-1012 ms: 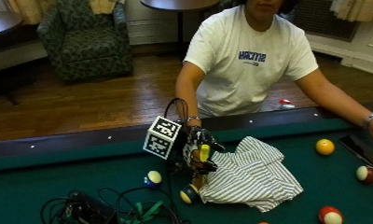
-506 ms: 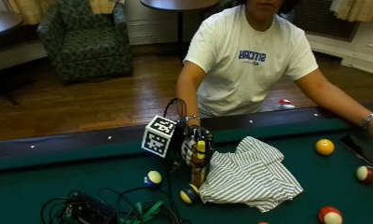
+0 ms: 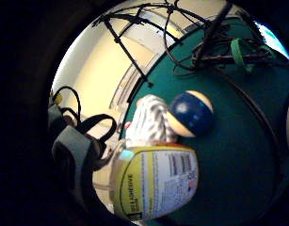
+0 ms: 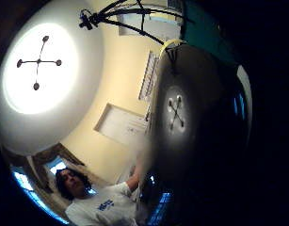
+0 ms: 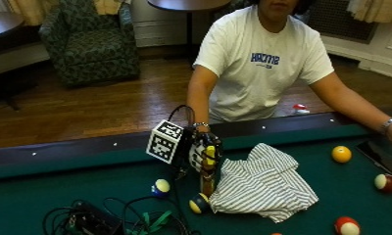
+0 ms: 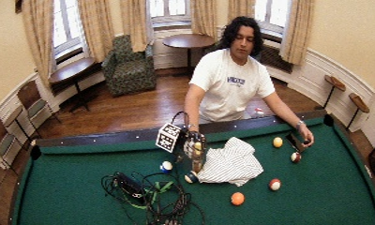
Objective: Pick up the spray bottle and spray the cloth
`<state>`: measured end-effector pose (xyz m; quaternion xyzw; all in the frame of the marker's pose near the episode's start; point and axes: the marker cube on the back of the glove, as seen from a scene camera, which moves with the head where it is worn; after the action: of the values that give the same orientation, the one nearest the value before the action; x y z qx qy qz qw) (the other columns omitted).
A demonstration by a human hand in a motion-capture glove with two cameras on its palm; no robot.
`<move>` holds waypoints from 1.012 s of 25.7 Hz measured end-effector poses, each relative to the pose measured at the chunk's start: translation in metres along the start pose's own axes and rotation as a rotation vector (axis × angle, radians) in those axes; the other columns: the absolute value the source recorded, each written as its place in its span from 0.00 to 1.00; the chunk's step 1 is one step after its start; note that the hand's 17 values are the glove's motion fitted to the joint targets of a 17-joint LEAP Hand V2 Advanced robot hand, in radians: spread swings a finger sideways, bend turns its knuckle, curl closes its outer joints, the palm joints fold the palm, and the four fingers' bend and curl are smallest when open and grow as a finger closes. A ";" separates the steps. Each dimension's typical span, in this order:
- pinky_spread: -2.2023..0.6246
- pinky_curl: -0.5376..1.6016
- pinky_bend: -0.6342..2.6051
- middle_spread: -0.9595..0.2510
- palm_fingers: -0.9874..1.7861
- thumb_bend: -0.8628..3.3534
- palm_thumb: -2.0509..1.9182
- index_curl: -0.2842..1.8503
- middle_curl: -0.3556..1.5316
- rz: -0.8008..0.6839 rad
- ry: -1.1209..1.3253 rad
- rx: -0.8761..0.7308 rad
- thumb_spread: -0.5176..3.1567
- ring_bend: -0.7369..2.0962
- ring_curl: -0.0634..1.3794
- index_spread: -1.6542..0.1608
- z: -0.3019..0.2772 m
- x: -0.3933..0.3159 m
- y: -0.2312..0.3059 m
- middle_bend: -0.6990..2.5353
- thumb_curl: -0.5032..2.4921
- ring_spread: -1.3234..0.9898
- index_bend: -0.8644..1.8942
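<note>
Green felt of a pool table (image 5: 65, 183) carries a crumpled striped white cloth (image 5: 264, 182). At its edge the black-gloved right hand (image 5: 202, 154) curls its fingers round a yellow-labelled spray bottle (image 5: 208, 171), held upright just above the felt beside the cloth. Two blue-and-cream billiard balls (image 5: 160, 187) lie near the bottle.

Your gloved right hand (image 5: 206, 156) w/ the spray bottle (image 5: 208, 182) sits boxed in: striped cloth (image 5: 264, 182) touching on one side, a blue-striped ball (image 5: 198, 203) right by the bottle's base, another blue ball (image 5: 160, 187) just beside. Cable tangle (image 5: 111, 220) blocks the near felt. Open felt between cloth and rail (image 5: 85, 152). Yellow ball (image 5: 341, 153), red balls (image 5: 385, 182) lie well apart, past the cloth.
</note>
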<state>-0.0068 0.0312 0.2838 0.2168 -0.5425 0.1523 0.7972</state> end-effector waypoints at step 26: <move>0.67 0.47 0.37 0.63 0.85 0.20 0.76 0.40 0.51 0.002 -0.024 -0.017 0.23 0.55 0.41 0.79 -0.002 0.001 0.000 0.43 0.41 0.48 0.50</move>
<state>-0.0049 0.0326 0.2841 0.2113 -0.5535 0.1459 0.7922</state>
